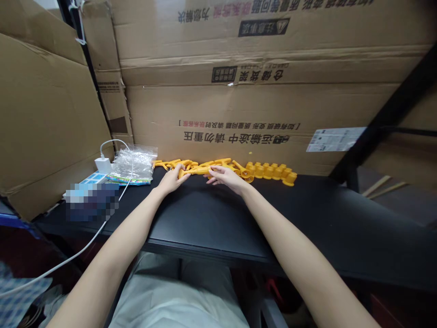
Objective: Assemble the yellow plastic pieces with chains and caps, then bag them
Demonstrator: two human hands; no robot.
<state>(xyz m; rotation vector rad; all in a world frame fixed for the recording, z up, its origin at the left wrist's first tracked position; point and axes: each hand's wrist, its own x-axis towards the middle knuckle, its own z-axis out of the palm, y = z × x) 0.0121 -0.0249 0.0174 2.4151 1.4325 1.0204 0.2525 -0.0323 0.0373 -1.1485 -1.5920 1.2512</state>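
A row of yellow branched plastic pieces [223,161] lies along the back of the black table, against the cardboard. At the front of this row, a long yellow plastic piece [198,171] runs between my two hands. My left hand [171,179] is closed on its left end, thumb toward the front. Around its right end, the thumb and fingers of my right hand [228,176] are bent, partly covering it. Just right of that hand stand several yellow plastic cups [269,171] in rows, with one cup [290,178] at the near right end.
Crumpled clear plastic bags [133,163] lie at the left, beside a white charger [103,164] on a power strip [94,178]. A white cable [99,231] hangs over the table's front edge. Cardboard [218,105] walls the back; a black metal post [385,109] slants at the right.
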